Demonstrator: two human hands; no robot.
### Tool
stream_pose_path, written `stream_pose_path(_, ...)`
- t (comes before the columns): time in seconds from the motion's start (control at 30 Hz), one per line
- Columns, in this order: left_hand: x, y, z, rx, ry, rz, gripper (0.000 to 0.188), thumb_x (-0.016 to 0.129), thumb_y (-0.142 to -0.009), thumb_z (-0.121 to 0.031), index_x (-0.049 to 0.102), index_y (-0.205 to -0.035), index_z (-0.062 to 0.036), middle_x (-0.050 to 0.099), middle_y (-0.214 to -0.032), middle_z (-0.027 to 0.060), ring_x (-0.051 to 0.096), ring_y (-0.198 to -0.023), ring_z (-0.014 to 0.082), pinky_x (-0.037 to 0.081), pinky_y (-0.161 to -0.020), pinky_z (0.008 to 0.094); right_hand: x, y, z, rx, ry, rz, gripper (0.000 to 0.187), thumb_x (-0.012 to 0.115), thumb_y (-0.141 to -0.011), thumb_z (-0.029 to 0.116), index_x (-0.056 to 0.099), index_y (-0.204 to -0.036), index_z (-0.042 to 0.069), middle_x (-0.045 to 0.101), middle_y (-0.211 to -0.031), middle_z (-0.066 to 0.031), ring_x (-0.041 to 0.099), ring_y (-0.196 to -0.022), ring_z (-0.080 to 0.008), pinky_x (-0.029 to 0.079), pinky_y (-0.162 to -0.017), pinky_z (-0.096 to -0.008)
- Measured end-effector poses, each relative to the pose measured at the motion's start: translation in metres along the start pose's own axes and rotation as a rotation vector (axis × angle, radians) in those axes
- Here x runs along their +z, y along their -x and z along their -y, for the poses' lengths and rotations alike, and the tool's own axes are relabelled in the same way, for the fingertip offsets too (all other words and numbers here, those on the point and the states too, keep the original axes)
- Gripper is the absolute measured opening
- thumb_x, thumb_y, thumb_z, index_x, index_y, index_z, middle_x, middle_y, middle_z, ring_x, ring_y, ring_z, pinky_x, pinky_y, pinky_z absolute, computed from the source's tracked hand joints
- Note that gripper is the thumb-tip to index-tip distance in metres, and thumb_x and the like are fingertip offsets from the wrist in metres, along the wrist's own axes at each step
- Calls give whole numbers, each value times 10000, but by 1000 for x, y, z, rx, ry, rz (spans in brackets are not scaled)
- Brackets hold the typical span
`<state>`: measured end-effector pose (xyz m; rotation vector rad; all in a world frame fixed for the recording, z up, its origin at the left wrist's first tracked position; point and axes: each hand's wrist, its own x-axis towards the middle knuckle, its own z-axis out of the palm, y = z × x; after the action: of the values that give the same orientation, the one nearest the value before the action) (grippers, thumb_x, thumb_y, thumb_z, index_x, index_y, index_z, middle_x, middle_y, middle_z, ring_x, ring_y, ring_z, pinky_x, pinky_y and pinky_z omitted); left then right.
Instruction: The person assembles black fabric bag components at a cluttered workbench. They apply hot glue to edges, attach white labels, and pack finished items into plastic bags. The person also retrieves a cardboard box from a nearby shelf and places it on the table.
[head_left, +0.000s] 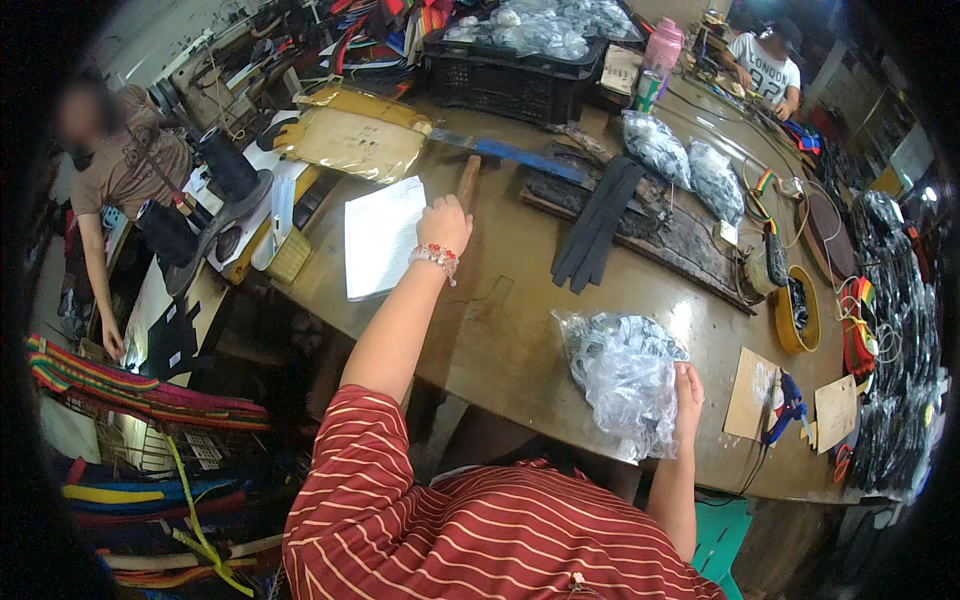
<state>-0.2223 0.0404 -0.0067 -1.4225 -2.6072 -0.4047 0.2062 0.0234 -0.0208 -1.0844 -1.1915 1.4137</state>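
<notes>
My left hand [445, 226], with a beaded bracelet at the wrist, is stretched forward over the table. Its fingers are closed around the near end of a short brown wooden stick [471, 178]. Just left of it lies a white sheet of lined paper [382, 240]. On the near right of the table, my right hand [688, 397] grips the side of a clear plastic bag [625, 375]. Grey and black pieces show through the crinkled plastic; their kind cannot be made out. Part of that hand's fingers is hidden by the bag.
Black straps [600, 225] lie across a dark worn board [650, 240]. To the right are a glue gun [785, 410] and a yellow basket [798, 320]. A black crate [510, 80] stands at the back. Other people sit at left [135, 150] and far right [765, 70].
</notes>
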Motion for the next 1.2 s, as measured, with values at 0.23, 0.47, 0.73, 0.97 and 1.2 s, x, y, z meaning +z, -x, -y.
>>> stream_pose_path(0.23, 2, 3, 48, -14, 375, -390, 326, 573, -811, -254, 484, -940, 32, 521, -904, 225, 531, -829, 420, 467, -745, 474, -4, -3, -5, 27, -1, -1, 163, 509, -932, 180, 574, -870, 45, 510, -807, 58, 425, -741, -33, 344, -686, -182)
stream_pose_path(0.47, -25, 38, 23, -154, 134, -292, 311, 638, -770, -231, 560, -1012, -53, 524, -975, 183, 528, -895, 350, 450, -778, 452, -4, -1, 2, 32, -45, 60, 174, 559, -895, 205, 555, -962, 45, 517, -867, 22, 461, -828, -72, 371, -741, -200)
stream_pose_path(0.73, -56, 170, -146, 796, 1039, 647, 418, 576, -883, -378, 569, -1062, 1, 627, -825, 116, 608, -713, 210, 493, -674, 325, 25, 35, 29, -121, 263, 254, 833, 709, -569, 80, 282, -1284, 87, 403, -1162, -90, 449, -1051, -202, 373, -920, -307)
stream_pose_path(0.97, -39, 164, -139, -35, 1817, 771, 203, 594, -892, -243, 551, -964, -58, 533, -822, -32, 544, -703, 91, 485, -648, 243, -5, 32, 29, -108, 239, 44, 174, 494, -779, -27, 534, -937, 33, 520, -939, -86, 530, -925, -221, 443, -827, -313)
stream_pose_path(1.2, -24, 186, -137, 529, 1622, 1205, 310, 513, -920, -321, 575, -1067, -56, 615, -935, 94, 579, -953, 261, 457, -896, 403, -11, 13, -2, 475, -963, 537, 234, 534, -891, 256, 554, -971, 36, 599, -764, -76, 568, -622, -188, 503, -582, -380)
